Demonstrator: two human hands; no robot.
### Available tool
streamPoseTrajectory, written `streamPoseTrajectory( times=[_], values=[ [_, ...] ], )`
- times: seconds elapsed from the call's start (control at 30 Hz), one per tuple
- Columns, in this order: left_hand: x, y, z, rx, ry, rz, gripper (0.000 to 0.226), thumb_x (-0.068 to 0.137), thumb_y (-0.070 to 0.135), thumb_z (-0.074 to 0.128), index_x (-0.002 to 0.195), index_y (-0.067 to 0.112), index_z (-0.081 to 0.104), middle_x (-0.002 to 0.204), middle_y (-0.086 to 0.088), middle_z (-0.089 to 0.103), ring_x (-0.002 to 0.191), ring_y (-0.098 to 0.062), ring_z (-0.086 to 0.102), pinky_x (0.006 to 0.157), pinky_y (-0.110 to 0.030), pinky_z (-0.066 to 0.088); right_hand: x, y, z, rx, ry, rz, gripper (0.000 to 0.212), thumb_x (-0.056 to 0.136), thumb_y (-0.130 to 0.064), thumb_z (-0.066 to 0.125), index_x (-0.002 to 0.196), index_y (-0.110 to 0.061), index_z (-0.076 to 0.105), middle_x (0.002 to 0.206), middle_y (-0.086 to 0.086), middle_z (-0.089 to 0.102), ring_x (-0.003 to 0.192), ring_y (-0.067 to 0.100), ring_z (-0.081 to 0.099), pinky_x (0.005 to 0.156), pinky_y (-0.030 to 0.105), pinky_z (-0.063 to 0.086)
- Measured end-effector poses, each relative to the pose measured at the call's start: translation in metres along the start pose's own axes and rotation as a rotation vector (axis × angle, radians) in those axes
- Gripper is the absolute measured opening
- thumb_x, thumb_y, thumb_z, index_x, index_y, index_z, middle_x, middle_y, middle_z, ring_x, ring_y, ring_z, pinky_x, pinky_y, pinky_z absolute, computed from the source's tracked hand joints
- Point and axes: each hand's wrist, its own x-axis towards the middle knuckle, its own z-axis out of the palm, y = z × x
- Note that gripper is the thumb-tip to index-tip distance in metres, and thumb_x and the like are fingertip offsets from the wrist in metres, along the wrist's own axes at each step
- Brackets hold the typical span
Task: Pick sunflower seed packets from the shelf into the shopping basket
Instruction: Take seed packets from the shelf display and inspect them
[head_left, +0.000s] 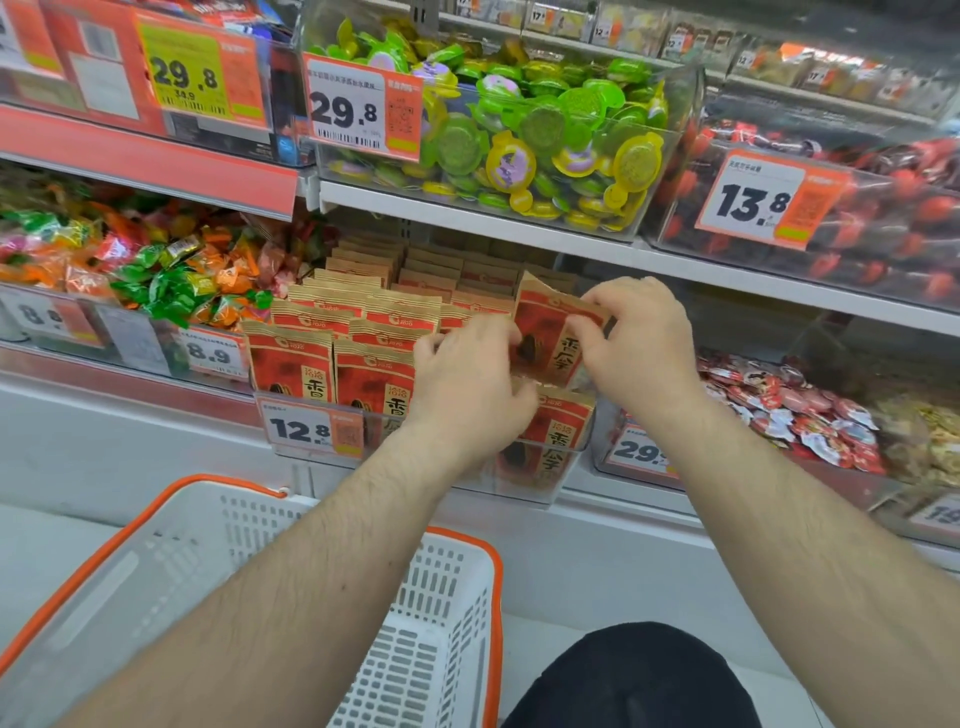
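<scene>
The lifted packet sits tilted above the rows of sunflower seed packets, its top corner leaning toward one o'clock, clear of the row but not yet away from the shelf. It is a flat kraft-brown pouch with a red panel, black characters and a dark seed printed on the face. I judge it is held at both edges so it slides up without dragging its neighbours along. My right hand, at three o'clock of the packet, pinches its upper right edge with fingers curled. My left hand, at eight o'clock of it, curls its fingers on the lower left edge; its grip is blurred, but it looks clamped on the same packet. The rest stand upright in a clear bin behind a 12.8 price tag. The shopping basket, white with an orange rim, waits at six o'clock, below the shelf, so the drop should be short.
</scene>
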Motion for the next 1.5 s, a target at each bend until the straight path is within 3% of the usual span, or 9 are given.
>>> streamPoseTrajectory(
  times=[0.13,0.23,0.33,0.43,0.63,0.83,1.0,1.17,1.5],
  values=[
    [-0.004,0.000,-0.014,-0.327,0.162,-0.093,0.063,0.087,0.036,0.072,0.138,0.022,0.040,0.133,0.007,0.052,0.123,-0.013,0.050,0.109,-0.041,0.037,-0.019,-0.022,-0.015,0.077,0.280,-0.190,0.007,0.084,-0.012,0.063,0.083,-0.008,0.069,0.084,0.006,0.066,0.079,0.027,0.060,0.068,0.039,0.049],
    [-0.013,0.004,-0.030,-0.701,0.179,-0.007,0.046,0.089,0.026,0.072,0.126,0.037,0.048,0.118,0.017,0.060,0.114,0.002,0.055,0.100,-0.030,0.046,-0.028,-0.046,-0.024,0.143,0.356,-0.262,0.009,0.086,-0.009,0.061,0.084,-0.006,0.069,0.084,0.007,0.065,0.077,0.024,0.058,0.063,0.042,0.049],
    [-0.025,0.005,-0.046,-0.657,0.342,0.109,0.016,0.089,0.036,0.062,0.098,0.047,0.054,0.089,0.021,0.060,0.098,-0.008,0.058,0.091,-0.037,0.047,-0.031,-0.073,-0.036,0.233,0.411,-0.277,0.009,0.087,-0.006,0.060,0.086,-0.004,0.069,0.083,0.007,0.065,0.078,0.021,0.056,0.065,0.034,0.048],
    [-0.036,-0.003,-0.056,-0.604,0.421,0.143,0.016,0.087,0.045,0.055,0.100,0.036,0.057,0.088,0.015,0.060,0.094,-0.019,0.058,0.088,-0.049,0.047,-0.033,-0.097,-0.044,0.291,0.431,-0.297,0.005,0.085,-0.002,0.064,0.088,-0.002,0.067,0.082,0.008,0.065,0.079,0.019,0.054,0.067,0.027,0.043],
    [-0.070,-0.023,-0.069,-0.897,0.298,0.001,0.025,0.085,0.015,0.062,0.101,0.034,0.059,0.094,0.009,0.068,0.089,-0.013,0.064,0.082,-0.046,0.057,-0.042,-0.120,-0.034,0.430,0.096,-0.177,0.003,0.083,-0.012,0.065,0.084,-0.009,0.064,0.074,-0.010,0.053,0.069,0.004,0.041,0.063,0.020,0.032],
    [-0.112,-0.071,-0.049,-0.716,0.188,-0.328,0.039,0.083,0.002,0.068,0.099,0.037,0.066,0.091,0.014,0.072,0.087,-0.004,0.068,0.084,-0.044,0.060,-0.072,-0.129,0.003,0.498,-0.240,0.039,0.011,0.085,-0.016,0.072,0.079,-0.024,0.067,0.078,-0.015,0.064,0.075,0.003,0.057,0.070,0.022,0.048],
    [-0.136,-0.094,-0.030,-0.749,0.196,-0.378,0.036,0.088,0.004,0.068,0.098,0.039,0.065,0.095,0.011,0.071,0.098,-0.012,0.066,0.088,-0.047,0.058,-0.097,-0.138,0.035,0.819,-0.289,0.354,0.028,0.080,-0.004,0.076,0.070,-0.029,0.067,0.070,0.000,0.071,0.069,0.028,0.070,0.066,0.046,0.059],
    [-0.151,-0.104,-0.023,-1.097,0.302,-0.327,0.020,0.088,0.010,0.066,0.085,0.027,0.076,0.099,-0.012,0.070,0.101,-0.034,0.068,0.078,-0.041,0.061,-0.117,-0.133,0.051,0.976,-0.350,0.393,0.026,0.088,0.000,0.068,0.080,-0.024,0.073,0.073,-0.005,0.075,0.067,0.011,0.070,0.060,0.025,0.057],
    [-0.158,-0.126,-0.013,-1.204,0.280,-0.241,0.015,0.073,0.026,0.078,0.088,0.022,0.081,0.103,0.001,0.069,0.101,-0.033,0.066,0.080,-0.042,0.061,-0.122,-0.127,0.051,1.041,-0.385,0.291,0.025,0.089,0.005,0.063,0.088,-0.017,0.075,0.084,-0.005,0.077,0.077,0.009,0.073,0.071,0.019,0.056]
  ],
)
